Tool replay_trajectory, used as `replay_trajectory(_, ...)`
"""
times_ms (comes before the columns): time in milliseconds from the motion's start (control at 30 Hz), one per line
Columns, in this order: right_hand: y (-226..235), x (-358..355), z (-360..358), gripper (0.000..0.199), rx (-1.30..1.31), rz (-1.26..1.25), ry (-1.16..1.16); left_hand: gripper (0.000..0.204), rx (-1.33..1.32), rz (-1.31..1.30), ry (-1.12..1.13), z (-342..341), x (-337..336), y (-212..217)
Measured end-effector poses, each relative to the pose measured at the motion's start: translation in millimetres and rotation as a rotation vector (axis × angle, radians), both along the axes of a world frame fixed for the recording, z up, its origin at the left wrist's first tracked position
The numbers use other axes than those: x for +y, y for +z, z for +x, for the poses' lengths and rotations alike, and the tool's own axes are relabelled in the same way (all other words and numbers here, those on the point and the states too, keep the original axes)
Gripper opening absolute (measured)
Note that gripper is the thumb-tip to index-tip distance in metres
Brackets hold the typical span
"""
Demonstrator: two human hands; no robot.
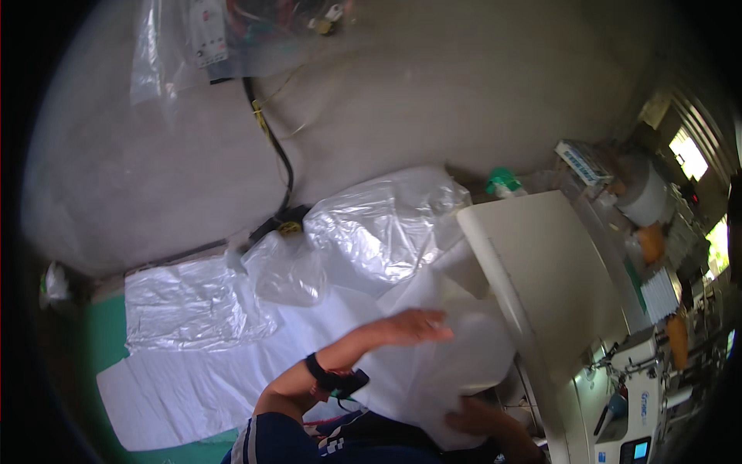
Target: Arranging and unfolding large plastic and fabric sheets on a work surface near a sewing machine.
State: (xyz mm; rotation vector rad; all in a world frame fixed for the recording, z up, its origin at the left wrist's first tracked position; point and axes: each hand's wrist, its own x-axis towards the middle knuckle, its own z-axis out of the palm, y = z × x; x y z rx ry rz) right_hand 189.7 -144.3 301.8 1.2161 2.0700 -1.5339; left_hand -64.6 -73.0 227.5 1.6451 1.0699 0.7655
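Note:
A large white sheet (309, 329), soft and thin like cloth, spreads over the green surface and bunches up in front of me. My left hand (417, 326) lies over its raised part with the fingers stretched out to the right. On that wrist sit a black band and a dark device (348, 383). Lower down and to the right, my right hand (475, 417) is at the sheet's near right edge. Motion smears its fingers, so their grip does not show.
Clear plastic wraps a folded pack (197, 301) at left and a bulky bundle (390, 220) at the back. A small clear bag (287, 271) lies between them. A beige panel (549, 271) borders the right side, with a white sewing machine (638, 402) beyond it. A black cable (278, 151) hangs down the wall.

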Motion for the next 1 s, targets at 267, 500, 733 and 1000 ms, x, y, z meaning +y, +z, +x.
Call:
replay_trajectory(267, -61, -66, 20, 0.059, 0.138, -0.108, 0.134, 0.058, 0.692, 0.081, -0.341, 149, -58, -84)
replay_trajectory(500, 6, -69, 71, 0.054, 0.314, 0.035, -0.489, 0.043, 0.84, 0.18, 0.387, 17, 38, -36)
replay_trajectory(733, 76, -40, 110, 0.035, 0.776, 1.036, -0.867, 0.052, -1.025, 0.626, 0.312, 90, 17, 277)
replay_trajectory(1000, 66, 19, 188, 0.018, -0.036, 1.391, -1.232, 0.073, 0.472, 0.649, 0.025, 183, 182, 196)
